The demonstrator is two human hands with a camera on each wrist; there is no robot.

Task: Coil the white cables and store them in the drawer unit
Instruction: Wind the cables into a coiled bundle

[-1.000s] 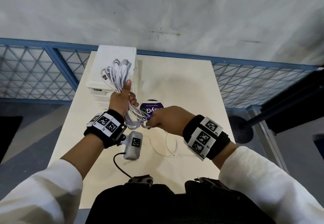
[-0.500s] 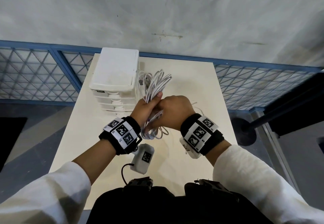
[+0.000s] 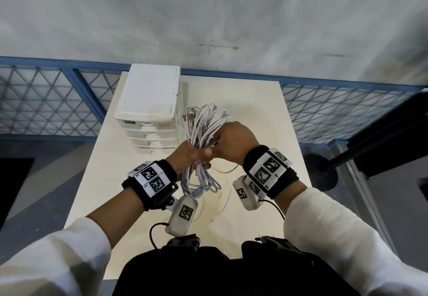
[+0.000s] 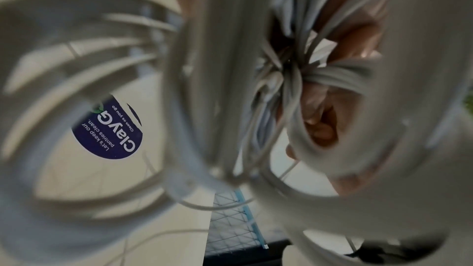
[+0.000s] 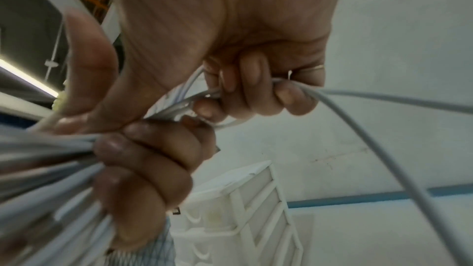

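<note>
A bundle of white cables (image 3: 201, 128) is held above the table in long loops that stick out above and below the hands. My left hand (image 3: 192, 154) grips the middle of the bundle, with loops (image 4: 102, 108) hanging close to the left wrist camera. My right hand (image 3: 234, 141) is pressed against the left one, its fingers (image 5: 256, 88) curled round a few strands (image 5: 371, 96). One loose strand (image 3: 225, 171) trails down onto the table. The white drawer unit (image 3: 148, 110) stands at the back left of the table, just left of the bundle, all drawers closed.
The cream table (image 3: 266, 122) has a round dark blue sticker (image 4: 112, 130) lying under the bundle. A blue mesh railing (image 3: 46, 101) runs behind and beside the table. A black post base (image 3: 322, 173) stands on the floor to the right.
The left hand swung the bundle from over the drawer unit to the right. The right hand rose from the low loops to grasp strands beside the left hand.
</note>
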